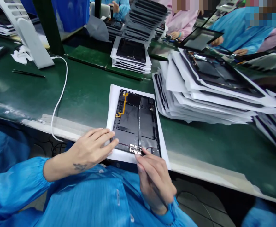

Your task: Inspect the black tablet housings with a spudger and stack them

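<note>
An opened tablet housing [128, 124] lies on a white sheet [163, 148] at the table's front edge. An orange flex cable [124, 107] runs down its upper left, and a thin dark ribbon cable [139, 124] runs down its middle to a small circuit board [135, 148] at the near edge. My right hand [155, 176] has its fingertips closed at the right side of that board, partly covering its corner. Resting flat with fingers stretched out, my left hand [92, 146] touches the housing's lower left edge.
Tall stacks of tablet housings between paper sheets [199, 104] stand to the right, and a smaller stack [130, 53] behind. Tweezers [28, 73], a white stand [31, 41] and its cable [64, 85] are at the left. Several co-workers [237, 31] sit across the table.
</note>
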Motion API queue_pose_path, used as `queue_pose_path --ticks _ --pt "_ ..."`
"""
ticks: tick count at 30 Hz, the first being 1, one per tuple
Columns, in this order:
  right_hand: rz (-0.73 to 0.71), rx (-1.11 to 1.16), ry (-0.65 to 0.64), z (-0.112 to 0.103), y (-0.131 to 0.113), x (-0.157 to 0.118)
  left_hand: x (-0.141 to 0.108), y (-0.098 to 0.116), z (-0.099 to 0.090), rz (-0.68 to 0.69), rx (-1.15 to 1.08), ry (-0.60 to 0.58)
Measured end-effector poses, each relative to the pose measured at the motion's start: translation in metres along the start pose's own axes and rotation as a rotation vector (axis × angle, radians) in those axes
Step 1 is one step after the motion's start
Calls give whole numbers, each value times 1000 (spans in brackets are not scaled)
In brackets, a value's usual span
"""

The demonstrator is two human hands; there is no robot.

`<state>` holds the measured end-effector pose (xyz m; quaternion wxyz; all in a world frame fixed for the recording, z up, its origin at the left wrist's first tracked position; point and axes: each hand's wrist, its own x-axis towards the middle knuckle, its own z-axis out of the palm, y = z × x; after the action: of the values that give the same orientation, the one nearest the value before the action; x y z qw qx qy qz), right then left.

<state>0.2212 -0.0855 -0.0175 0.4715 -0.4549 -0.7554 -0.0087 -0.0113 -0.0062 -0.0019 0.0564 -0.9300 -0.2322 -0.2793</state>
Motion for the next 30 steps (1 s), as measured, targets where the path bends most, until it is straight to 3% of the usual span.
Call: queue_pose_path --ticks 5,8,16,30 --pt "280 291 -108 4 -6 39 0 12 5 14 163 -47" --pt "355 373 -196 13 -6 58 -1 15 5 6 205 -80" --pt "321 378 -289 14 0 58 -5 16 11 -6 213 -24" --pt "298 352 -294 14 0 60 -7 15 12 4 203 -32"
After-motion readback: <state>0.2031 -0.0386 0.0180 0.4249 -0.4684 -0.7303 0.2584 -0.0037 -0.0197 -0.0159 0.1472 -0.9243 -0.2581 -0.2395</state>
